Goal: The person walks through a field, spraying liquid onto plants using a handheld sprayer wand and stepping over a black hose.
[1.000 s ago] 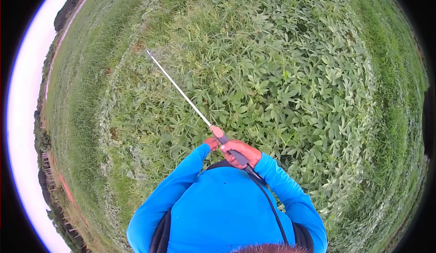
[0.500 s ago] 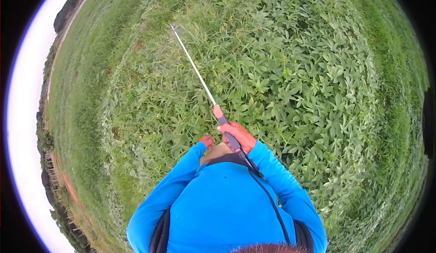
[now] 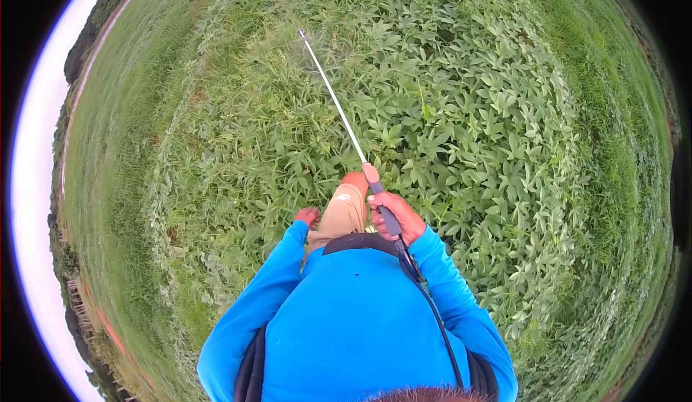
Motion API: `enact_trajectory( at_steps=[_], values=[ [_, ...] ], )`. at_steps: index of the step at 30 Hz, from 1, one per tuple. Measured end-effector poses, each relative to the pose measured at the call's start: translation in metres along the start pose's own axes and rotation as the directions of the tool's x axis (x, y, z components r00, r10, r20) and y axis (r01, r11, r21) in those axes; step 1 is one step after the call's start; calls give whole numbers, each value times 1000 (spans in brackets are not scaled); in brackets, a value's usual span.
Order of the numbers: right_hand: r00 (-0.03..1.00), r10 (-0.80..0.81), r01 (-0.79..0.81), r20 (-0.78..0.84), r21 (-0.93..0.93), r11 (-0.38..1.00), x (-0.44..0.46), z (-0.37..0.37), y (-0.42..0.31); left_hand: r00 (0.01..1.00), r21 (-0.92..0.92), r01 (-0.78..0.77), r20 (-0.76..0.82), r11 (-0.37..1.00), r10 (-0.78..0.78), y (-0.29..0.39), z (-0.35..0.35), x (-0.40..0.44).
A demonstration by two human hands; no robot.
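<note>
My right hand [image 3: 401, 216] is wrapped around the dark grey grip of a sprayer wand [image 3: 335, 99], thumb along its upper side. The wand has an orange-pink section ahead of the grip and a long pale tube slanting up and left. Its nozzle [image 3: 303, 34] is over the foliage, with a faint mist near it. A black hose [image 3: 436, 315] runs from the grip back along my right side. My left hand [image 3: 308, 217] hangs beside my tan shorts [image 3: 342, 211], fingers curled in, with nothing visible in them.
Leafy green plants [image 3: 497, 135] stand thick in front and to the right. Tall grass [image 3: 245, 99] mixes among them on the left. Black straps [image 3: 252, 359] cross my blue shirt. Trees and a reddish dirt strip [image 3: 108, 323] lie at the far left edge.
The wand and its nozzle have shifted to the right, along with my right hand. My left hand has moved slightly left and up. A knee and the tan shorts now show farther forward.
</note>
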State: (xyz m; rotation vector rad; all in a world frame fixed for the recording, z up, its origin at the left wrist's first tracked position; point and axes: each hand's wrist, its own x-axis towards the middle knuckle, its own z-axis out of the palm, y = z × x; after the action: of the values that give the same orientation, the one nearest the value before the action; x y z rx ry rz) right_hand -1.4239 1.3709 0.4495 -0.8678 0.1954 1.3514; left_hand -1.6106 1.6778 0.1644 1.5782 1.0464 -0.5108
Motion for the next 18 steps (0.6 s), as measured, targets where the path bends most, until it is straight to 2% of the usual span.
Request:
enact_trajectory(
  at_steps=[1,3,4,5,6,7,8,9,10,11,14,16,18],
  values=[
    [1000,-6,6,-13,11,1000,-3,-5,2,1000,10,0,14,1000,0,3,2,-2],
    [1000,21,-20,-1,107,994,-7,-17,5,986,170,-156,-28,973,163,9,4,-3],
    [1000,13,-11,-14,115,993,-10,-21,6,986,177,-161,-13,971,166,3,4,7],
    [1000,-4,6,-13,139,990,-13,-25,8,969,222,-243,5,944,248,-2,6,17],
    [1000,-22,24,-12,159,987,-16,-29,9,944,262,-324,25,909,329,-14,6,36],
    [999,-31,34,-21,162,986,-19,-33,10,882,465,-458,134,758,451,-32,4,70],
    [997,-58,65,-43,194,979,-21,-36,11,877,465,-468,145,751,457,-22,8,73],
    [994,-83,96,-66,224,970,-22,-40,10,954,267,-299,114,916,278,-8,16,72],
    [993,-88,103,-74,228,968,-22,-46,9,989,55,-84,125,995,77,-3,23,76],
    [992,-84,108,-98,274,955,-21,-51,8,986,-150,-87,131,985,107,0,31,79],
    [986,-85,132,-145,352,927,-24,-63,-6,977,-69,-29,211,997,43,44,43,81],
    [964,-120,203,-236,370,907,-29,-70,-14,975,-65,-1,221,998,15,60,56,95],
    [957,-130,225,-259,382,896,-40,-77,-22,961,-73,23,277,997,-2,77,65,108]
  ],
)
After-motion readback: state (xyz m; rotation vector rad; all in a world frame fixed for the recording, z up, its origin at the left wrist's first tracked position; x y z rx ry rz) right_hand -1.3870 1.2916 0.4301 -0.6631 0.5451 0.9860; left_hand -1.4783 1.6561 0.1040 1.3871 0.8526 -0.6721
